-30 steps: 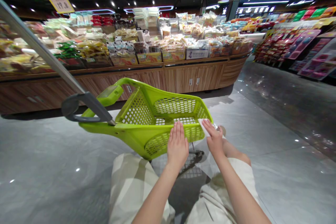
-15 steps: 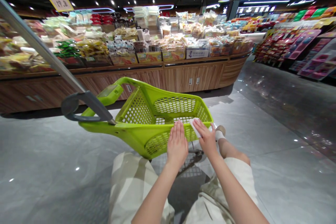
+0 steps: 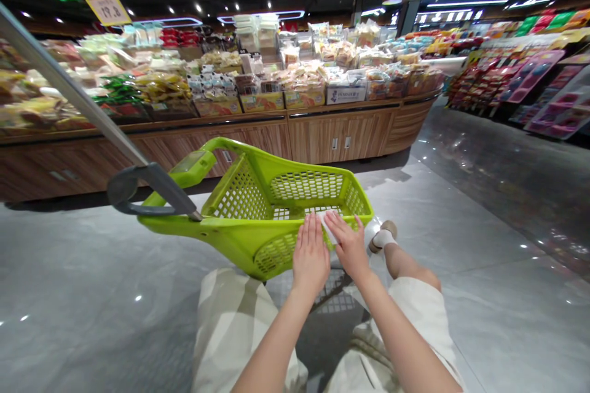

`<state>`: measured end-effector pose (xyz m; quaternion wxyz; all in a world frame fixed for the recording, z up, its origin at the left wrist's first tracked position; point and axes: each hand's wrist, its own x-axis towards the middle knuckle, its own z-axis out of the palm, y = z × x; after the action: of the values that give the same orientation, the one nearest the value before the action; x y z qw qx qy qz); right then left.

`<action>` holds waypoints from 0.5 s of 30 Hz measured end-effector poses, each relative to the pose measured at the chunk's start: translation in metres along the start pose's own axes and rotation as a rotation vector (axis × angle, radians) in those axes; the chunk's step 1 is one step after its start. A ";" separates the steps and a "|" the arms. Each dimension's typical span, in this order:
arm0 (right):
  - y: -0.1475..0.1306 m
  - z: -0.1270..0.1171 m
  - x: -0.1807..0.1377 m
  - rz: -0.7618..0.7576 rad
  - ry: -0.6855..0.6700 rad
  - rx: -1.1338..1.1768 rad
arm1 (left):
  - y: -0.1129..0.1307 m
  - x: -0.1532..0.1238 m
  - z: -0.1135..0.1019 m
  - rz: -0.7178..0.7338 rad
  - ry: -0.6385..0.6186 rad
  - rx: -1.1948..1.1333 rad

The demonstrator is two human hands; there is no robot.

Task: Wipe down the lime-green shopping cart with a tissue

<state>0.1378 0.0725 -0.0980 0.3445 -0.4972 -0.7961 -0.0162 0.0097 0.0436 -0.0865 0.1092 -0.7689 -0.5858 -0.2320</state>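
Note:
A lime-green plastic shopping cart point(image 3: 221, 230) stands sideways in front of me, with perforated sides and a grey curved piece point(image 3: 154, 191) by its handle. My left hand point(image 3: 312, 258) lies flat on the near side just below the rim, fingers stretched out and together. Beside it, my right hand point(image 3: 353, 252) presses a white wipe point(image 3: 330, 236) against the same side, its fingers covering part of it. The two hands are close together, with the wipe's edge showing between them. Inside the cart I see only the green grid walls and bottom.
Behind the cart runs a wooden display counter point(image 3: 341, 135) stacked with packaged foods. A metal pole point(image 3: 78, 92) slants across the left. My legs straddle the cart's near side above a glossy grey floor point(image 3: 138, 331). More shelves point(image 3: 483, 80) stand at the right.
My right hand has slid left along the cart's side with the white wipe, closing in on my left hand. The left hand and the cart have hardly moved.

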 end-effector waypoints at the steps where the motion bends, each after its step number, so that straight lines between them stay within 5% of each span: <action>1: 0.014 -0.004 -0.005 0.009 0.009 -0.013 | 0.000 -0.001 -0.001 0.001 0.002 0.000; 5: 0.079 -0.017 -0.029 0.189 0.146 -0.056 | 0.001 -0.001 -0.002 -0.014 0.008 -0.010; 7: 0.090 -0.018 -0.032 0.279 0.201 -0.082 | 0.003 0.000 -0.002 -0.024 0.015 -0.022; 10: 0.061 -0.008 -0.020 0.273 0.203 -0.084 | 0.005 0.002 0.000 -0.031 0.022 -0.035; 15: -0.009 0.005 0.004 0.008 0.021 0.024 | 0.001 0.000 0.002 -0.013 0.022 -0.017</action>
<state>0.1272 0.0731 -0.0965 0.3588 -0.4962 -0.7905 -0.0104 0.0112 0.0444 -0.0879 0.1076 -0.7634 -0.5874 -0.2461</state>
